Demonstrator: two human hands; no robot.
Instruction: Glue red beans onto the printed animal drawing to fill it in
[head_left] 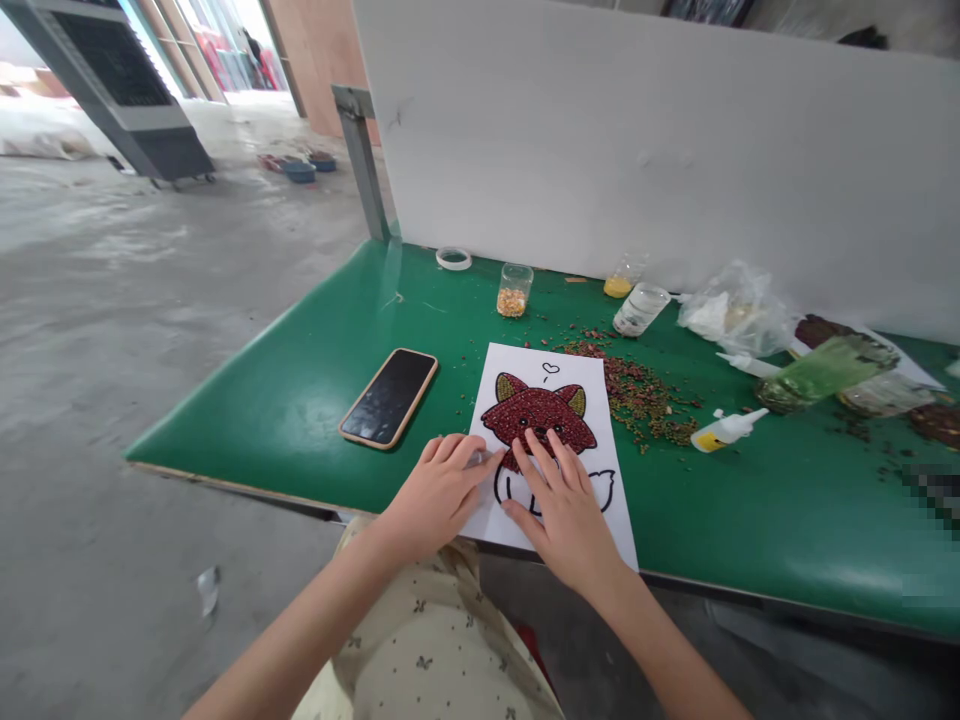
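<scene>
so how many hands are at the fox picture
2: the left hand at the left edge of the paper, and the right hand spread over the lower part of the fox; neither is hidden.

Single head-worn camera, facing forward and down over smooth green desk [300, 390]. Close range: white paper sheet with red-brown fox picture [536, 412] falls below and right of centre. Broad white upright panel [637, 130] bounds far side. Grey concrete floor [150, 320] at left; upper-left background perhaps doorway, blurred.
</scene>
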